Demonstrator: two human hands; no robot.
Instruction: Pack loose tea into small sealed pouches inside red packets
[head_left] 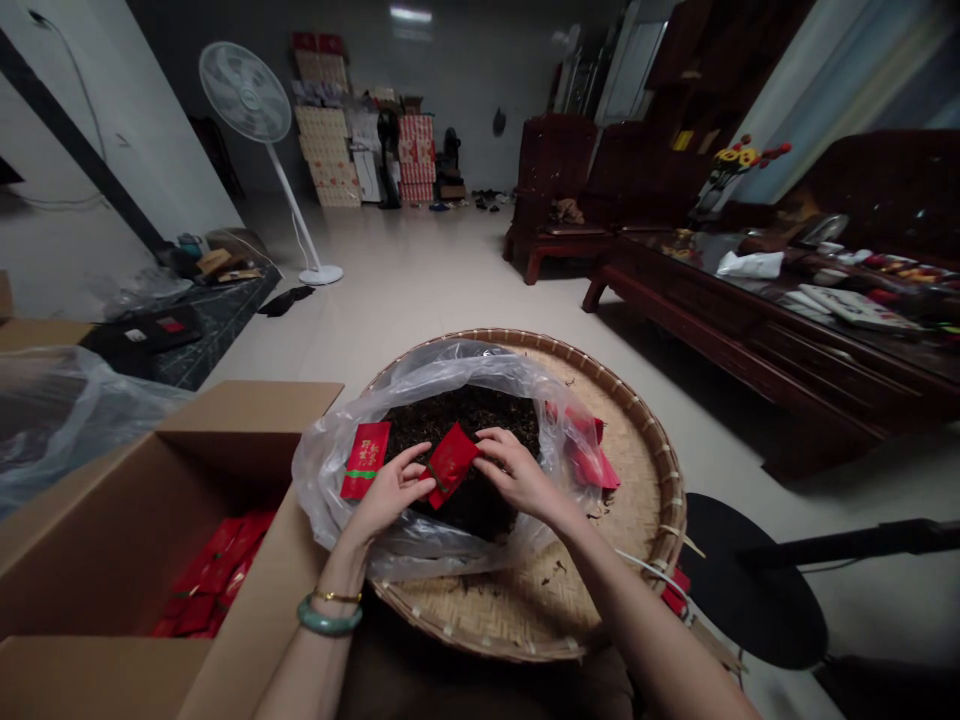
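Observation:
Between both hands, over the open bag, is a small red packet (452,465) with a green band, tilted. My left hand (394,490) pinches its lower left edge, while the fingers of my right hand (517,475) close on its right corner. Dark dried leaves that look like loose tea (465,405) fill the clear plastic bag (319,455) below. Another red packet (367,445), with gold characters and a green band, lies at the bag's left side. The bag rests on a round woven bamboo tray (637,440). More red packets (592,465) lie on the tray's right, partly behind the plastic.
To the left stands an open cardboard box (247,405) with several red packets inside. A black round stand base (757,590) is at the tray's right. Beyond are a white fan (285,180), a dark wooden table (720,330), and stacked boxes (326,150) at the wall.

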